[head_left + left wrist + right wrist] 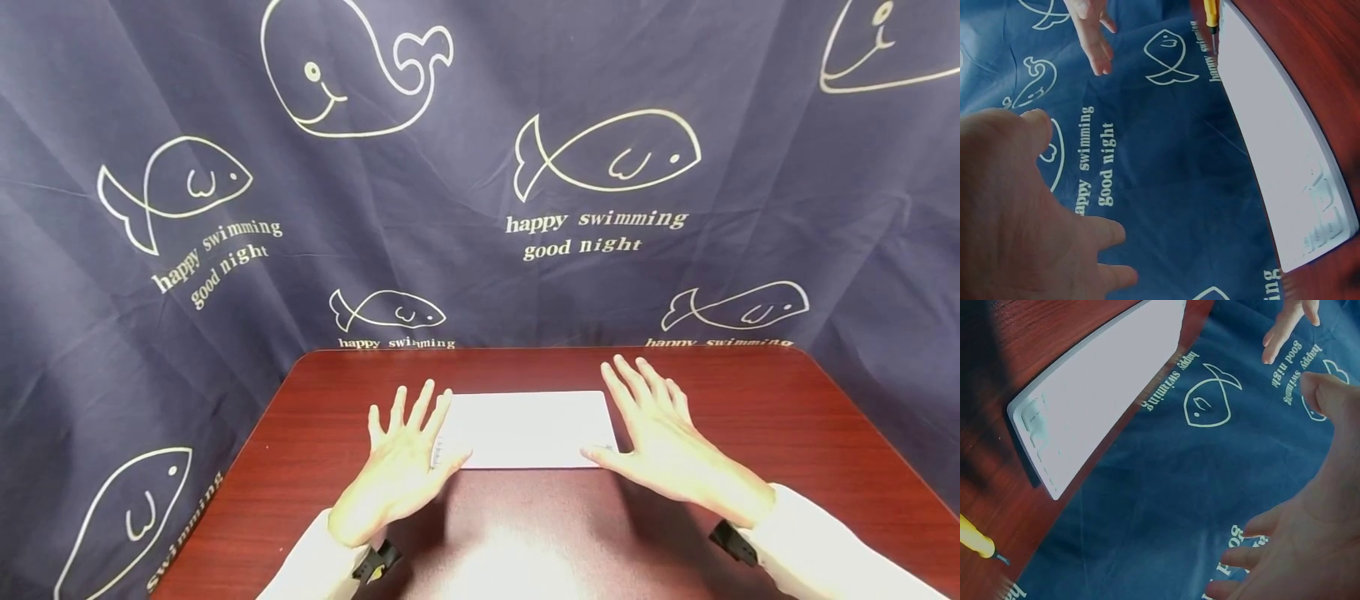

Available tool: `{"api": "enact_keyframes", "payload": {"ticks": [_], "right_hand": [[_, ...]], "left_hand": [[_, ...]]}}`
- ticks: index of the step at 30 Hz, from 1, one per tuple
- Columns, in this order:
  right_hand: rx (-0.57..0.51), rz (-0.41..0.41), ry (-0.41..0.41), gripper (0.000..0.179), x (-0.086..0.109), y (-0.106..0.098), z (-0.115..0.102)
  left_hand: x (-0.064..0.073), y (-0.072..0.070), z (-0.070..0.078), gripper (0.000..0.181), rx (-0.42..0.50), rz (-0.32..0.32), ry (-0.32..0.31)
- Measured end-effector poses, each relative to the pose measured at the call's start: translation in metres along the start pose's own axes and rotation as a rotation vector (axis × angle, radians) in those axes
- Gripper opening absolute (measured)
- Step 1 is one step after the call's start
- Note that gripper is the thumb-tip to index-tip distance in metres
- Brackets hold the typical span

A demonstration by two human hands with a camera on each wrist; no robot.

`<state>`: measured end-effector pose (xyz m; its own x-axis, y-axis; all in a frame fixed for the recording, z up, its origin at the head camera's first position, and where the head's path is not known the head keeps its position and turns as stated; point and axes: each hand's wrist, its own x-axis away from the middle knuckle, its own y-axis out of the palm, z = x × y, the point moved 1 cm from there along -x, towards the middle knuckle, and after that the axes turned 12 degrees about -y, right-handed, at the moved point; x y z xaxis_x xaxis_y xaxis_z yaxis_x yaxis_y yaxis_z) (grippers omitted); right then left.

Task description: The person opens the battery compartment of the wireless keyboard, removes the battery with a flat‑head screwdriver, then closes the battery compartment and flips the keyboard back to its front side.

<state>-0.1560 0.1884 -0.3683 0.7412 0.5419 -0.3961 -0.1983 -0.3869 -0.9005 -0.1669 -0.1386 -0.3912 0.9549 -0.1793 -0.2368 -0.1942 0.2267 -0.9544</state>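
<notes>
A white keyboard (525, 429) lies lengthwise on the table, its middle washed out by glare; a few keys show at its ends. My left hand (405, 458) is spread at its left end, thumb overlapping the near corner in the head view. At the opposite end my right hand (660, 442) has its fingers extended, thumb over the near right corner. Both wrist views show the left palm (1029, 206) and right palm (1310, 531) with a gap from the keyboard. Neither hand holds anything.
A yellow-handled screwdriver (977, 542) lies on the table beyond the keyboard's right end, hidden in the head view. The reddish-brown wooden table (315, 400) has rounded far corners. Behind it hangs a dark blue curtain (480, 167) printed with fish and whales.
</notes>
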Motion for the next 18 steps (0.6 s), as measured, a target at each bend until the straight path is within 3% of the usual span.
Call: {"api": "enact_keyframes", "payload": {"ticks": [6, 12, 18], "right_hand": [[-0.049, 0.032, -0.031, 0.101, -0.006, 0.01, 0.003], [-0.08, 0.018, -0.033, 0.103, -0.012, 0.032, 0.011], [-0.141, -0.026, -0.035, 0.102, -0.015, 0.054, 0.013]], "left_hand": [[-0.005, 0.006, -0.007, 0.077, 0.064, 0.004, -0.001], [-0.013, 0.019, -0.019, 0.075, 0.136, 0.036, 0.054], [-0.017, 0.035, -0.027, 0.072, 0.216, -0.029, 0.059]]}}
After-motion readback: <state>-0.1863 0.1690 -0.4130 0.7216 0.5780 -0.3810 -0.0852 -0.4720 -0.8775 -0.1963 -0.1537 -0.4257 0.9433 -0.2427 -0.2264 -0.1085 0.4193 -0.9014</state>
